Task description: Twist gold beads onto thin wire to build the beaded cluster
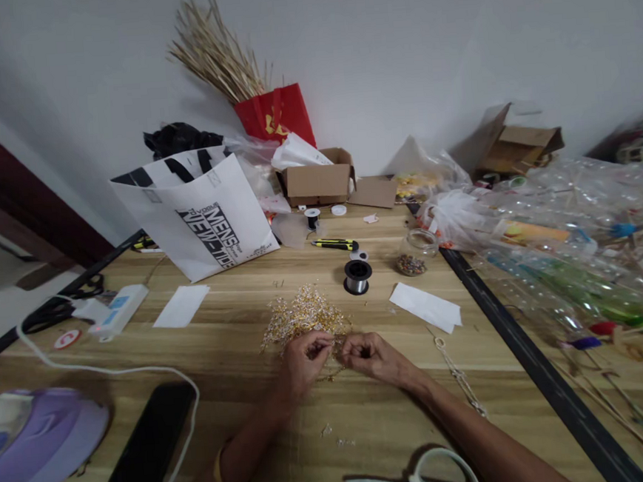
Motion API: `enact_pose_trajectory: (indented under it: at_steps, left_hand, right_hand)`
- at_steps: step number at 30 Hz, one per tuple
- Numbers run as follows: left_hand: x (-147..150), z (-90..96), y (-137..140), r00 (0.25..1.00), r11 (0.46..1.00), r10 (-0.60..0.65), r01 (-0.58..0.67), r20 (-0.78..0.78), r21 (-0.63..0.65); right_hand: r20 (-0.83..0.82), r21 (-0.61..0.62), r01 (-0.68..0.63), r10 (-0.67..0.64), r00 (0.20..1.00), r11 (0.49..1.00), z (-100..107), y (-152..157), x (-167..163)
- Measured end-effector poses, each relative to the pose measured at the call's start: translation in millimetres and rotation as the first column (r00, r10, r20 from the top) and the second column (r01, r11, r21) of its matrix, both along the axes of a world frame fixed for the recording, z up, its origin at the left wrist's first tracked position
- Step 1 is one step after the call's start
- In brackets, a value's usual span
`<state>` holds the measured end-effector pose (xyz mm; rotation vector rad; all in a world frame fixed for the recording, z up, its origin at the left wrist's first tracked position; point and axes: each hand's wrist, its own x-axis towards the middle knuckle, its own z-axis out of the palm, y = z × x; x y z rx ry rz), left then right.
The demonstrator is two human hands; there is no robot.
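Observation:
My left hand is closed in a pinch at the near edge of a loose heap of small gold and clear beads. Close beside it, my right hand also pinches, its thumb and fingers turned toward the left. Whatever sits between the fingertips is too small to make out. Under and between the hands lies a thin gold strand on the wood. Nearer to me are a few tiny clear pieces. Scissors with pale handles lie at the front.
Beyond the heap stand a black spool of wire, a yellow-black cutter knife and a glass jar of beads. A beaded chain lies right of my right forearm. Left are a black phone, white cable and power strip.

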<state>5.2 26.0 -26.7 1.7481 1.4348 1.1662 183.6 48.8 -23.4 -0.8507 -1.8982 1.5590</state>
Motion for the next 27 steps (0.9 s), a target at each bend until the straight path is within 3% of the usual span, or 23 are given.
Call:
enact_pose_trajectory:
  at_steps: [27]
  left_hand:
    - [0.5,-0.1,-2.2,1.000,1.000,0.002,-0.002,-0.017,0.003]
  right_hand:
    - [-0.001,0.015,-0.012,0.012,1.000,1.000,0.1,0.2,-0.2]
